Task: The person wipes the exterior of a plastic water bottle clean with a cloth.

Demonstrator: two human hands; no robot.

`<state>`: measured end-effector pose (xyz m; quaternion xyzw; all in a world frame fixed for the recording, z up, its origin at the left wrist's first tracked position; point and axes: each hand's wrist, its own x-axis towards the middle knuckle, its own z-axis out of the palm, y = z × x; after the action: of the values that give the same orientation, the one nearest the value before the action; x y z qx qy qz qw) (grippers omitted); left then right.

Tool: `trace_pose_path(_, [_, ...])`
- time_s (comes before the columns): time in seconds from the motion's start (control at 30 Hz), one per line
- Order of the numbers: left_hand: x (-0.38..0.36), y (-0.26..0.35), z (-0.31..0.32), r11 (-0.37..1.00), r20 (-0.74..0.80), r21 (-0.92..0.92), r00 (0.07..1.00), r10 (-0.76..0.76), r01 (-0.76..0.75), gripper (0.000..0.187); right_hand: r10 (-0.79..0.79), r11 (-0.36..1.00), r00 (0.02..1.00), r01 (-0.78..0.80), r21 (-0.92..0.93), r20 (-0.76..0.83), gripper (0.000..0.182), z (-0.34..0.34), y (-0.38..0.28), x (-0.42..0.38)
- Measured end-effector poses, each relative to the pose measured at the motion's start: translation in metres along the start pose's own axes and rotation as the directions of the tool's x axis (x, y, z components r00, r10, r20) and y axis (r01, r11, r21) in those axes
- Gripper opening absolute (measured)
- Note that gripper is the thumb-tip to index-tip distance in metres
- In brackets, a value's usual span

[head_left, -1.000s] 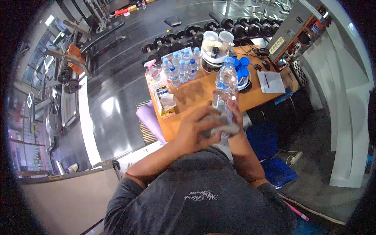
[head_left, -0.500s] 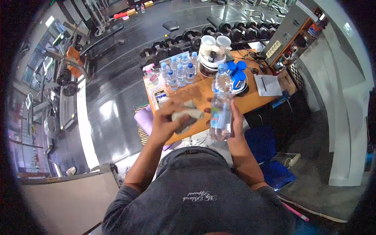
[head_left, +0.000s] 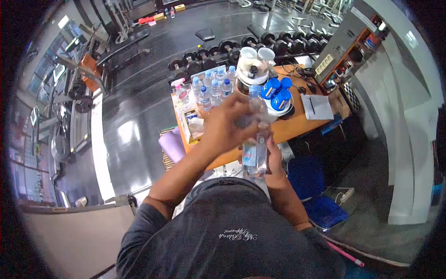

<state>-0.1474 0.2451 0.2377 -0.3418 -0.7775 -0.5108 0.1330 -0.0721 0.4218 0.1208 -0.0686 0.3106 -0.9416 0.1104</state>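
Observation:
A clear plastic water bottle (head_left: 253, 156) with a blue cap and a light blue label stands nearly upright in front of my chest. My right hand (head_left: 274, 160) is wrapped round its lower part from the right side. Curled against the bottle's upper half is my left hand (head_left: 230, 123), blurred by motion. The pale cloth seen in that hand a moment earlier is mostly hidden now behind the fingers. Beyond my left hand, several small water bottles (head_left: 215, 90) stand grouped on the wooden table (head_left: 302, 128).
Blue-lidded containers (head_left: 280, 98) and a white tub with cups (head_left: 251, 72) stand at the table's middle. A pink-topped spray bottle (head_left: 181, 90) is at the left, paper with a pen (head_left: 317, 107) at the right. A blue chair (head_left: 320, 209) sits below, dumbbells (head_left: 227, 50) beyond.
My left hand with the cloth has moved right and up onto the upper part of the bottle. My right hand and the bottle have shifted slightly left and down.

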Motion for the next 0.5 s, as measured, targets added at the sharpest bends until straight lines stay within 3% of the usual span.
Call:
trace_pose_path(0.03, [-0.015,0.006,0.002,1.0,0.063,-0.021,0.998,0.021,-0.02,0.027,0.02,1.0,1.0,-0.02,0.019,0.0,0.064,-0.016,0.004,-0.002])
trace_pose_path(0.1, [-0.022,0.006,0.002,0.998,0.115,-0.045,0.992,0.052,-0.047,0.027,-0.117,0.974,0.945,0.17,0.152,-0.305,0.062,0.016,-0.002,0.007])
trace_pose_path(0.13, [-0.022,0.006,-0.001,0.998,0.099,-0.045,0.994,0.055,-0.051,0.027,-0.185,0.98,0.953,0.195,0.021,-0.239,0.061,0.019,-0.004,0.003])
trace_pose_path(0.23, [-0.013,0.002,0.002,1.0,-0.06,-0.021,0.998,0.021,-0.022,0.027,-0.09,0.993,0.996,0.089,0.076,0.012,0.062,0.017,-0.007,-0.005])
trace_pose_path(0.33, [-0.007,-0.001,0.001,0.992,-0.089,-0.101,0.992,-0.085,0.076,0.029,-0.092,0.995,0.996,0.091,0.05,0.01,0.066,0.03,-0.012,-0.001])
trace_pose_path(0.43, [-0.026,0.011,0.009,0.997,-0.048,0.038,0.997,0.068,-0.066,0.028,-0.151,0.984,0.988,0.154,0.087,-0.044,0.072,0.019,-0.009,0.005])
trace_pose_path(0.5, [-0.047,0.006,0.013,0.995,0.03,-0.032,0.995,0.092,-0.091,0.029,-0.182,0.974,0.973,0.199,0.112,-0.14,0.07,0.033,-0.017,0.01])
